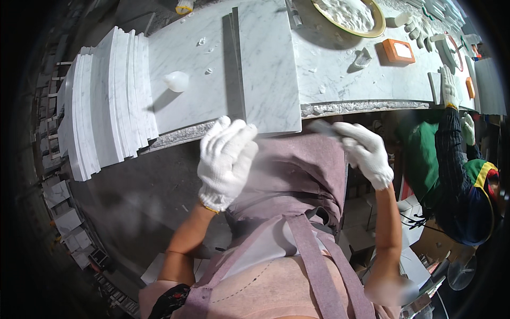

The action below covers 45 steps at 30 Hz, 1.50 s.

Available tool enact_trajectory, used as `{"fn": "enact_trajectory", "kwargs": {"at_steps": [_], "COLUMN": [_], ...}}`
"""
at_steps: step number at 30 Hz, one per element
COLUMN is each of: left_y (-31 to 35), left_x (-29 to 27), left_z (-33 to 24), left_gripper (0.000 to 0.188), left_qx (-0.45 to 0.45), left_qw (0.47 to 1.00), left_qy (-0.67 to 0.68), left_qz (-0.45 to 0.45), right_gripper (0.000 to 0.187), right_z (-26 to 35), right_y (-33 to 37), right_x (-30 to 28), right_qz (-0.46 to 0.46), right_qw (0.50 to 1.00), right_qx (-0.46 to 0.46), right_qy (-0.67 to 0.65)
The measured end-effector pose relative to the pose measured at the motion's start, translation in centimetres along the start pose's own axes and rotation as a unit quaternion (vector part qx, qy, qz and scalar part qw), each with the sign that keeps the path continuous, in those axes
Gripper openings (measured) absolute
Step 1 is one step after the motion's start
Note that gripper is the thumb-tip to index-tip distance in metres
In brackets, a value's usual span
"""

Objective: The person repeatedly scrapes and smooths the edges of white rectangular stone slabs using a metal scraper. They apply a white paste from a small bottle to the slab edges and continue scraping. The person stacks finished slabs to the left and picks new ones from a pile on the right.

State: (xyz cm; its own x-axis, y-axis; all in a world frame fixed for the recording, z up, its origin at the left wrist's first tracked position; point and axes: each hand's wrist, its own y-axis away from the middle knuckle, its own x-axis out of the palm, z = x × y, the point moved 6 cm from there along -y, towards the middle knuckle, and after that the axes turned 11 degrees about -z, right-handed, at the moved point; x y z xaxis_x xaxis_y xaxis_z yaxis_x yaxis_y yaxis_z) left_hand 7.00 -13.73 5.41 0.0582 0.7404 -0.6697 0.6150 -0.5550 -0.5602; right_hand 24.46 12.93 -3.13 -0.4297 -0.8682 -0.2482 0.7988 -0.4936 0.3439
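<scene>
A pale grey-veined marble slab (270, 64) lies on the marble worktop, its near end at the worktop's front edge. My left hand (227, 159), in a white knitted glove, is just left of that near end. Its fingers are loosely stretched and I see nothing in them; whether the fingertips touch the slab I cannot tell. My right hand (366, 151), gloved alike, is closed on a small flat dark grey piece (323, 128), blurred by motion. The piece points left, toward the slab's near right corner.
At the left stands a row of stacked marble slabs (111, 101). A white translucent bulb-shaped object (177, 81) is on the worktop (196, 106). Farther right are a basin of white material (378, 21) and an orange box (398, 51). A co-worker's gloved hand (449, 87) is at the right.
</scene>
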Motion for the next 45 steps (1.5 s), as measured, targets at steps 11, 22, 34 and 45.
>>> {"fn": "enact_trajectory", "kwargs": {"at_steps": [11, 22, 34, 45], "left_y": [-5.1, -8.0, -15.2, -10.3], "left_x": [9.1, 10.1, 24.6, 9.3], "left_z": [-1.5, -7.2, -7.3, -2.7], "left_gripper": [0.056, 0.045, 0.013, 0.010], "left_qx": [0.182, 0.161, 0.270, 0.282], "left_qw": [0.967, 0.967, 0.948, 0.945], "left_qy": [-0.108, -0.013, -0.144, -0.159], "left_qz": [0.138, 0.195, 0.090, 0.044], "right_gripper": [0.075, 0.073, 0.046, 0.056], "right_z": [-11.5, -11.4, -12.4, -8.3], "right_y": [7.2, 4.9, 4.6, 3.7], "right_x": [4.3, 5.7, 5.5, 5.3], "right_qz": [-0.081, 0.006, -0.042, 0.034], "right_qw": [0.804, 0.757, 0.788, 0.768], "right_qx": [0.215, 0.233, 0.231, 0.249], "right_qy": [-0.548, -0.610, -0.569, -0.588]}}
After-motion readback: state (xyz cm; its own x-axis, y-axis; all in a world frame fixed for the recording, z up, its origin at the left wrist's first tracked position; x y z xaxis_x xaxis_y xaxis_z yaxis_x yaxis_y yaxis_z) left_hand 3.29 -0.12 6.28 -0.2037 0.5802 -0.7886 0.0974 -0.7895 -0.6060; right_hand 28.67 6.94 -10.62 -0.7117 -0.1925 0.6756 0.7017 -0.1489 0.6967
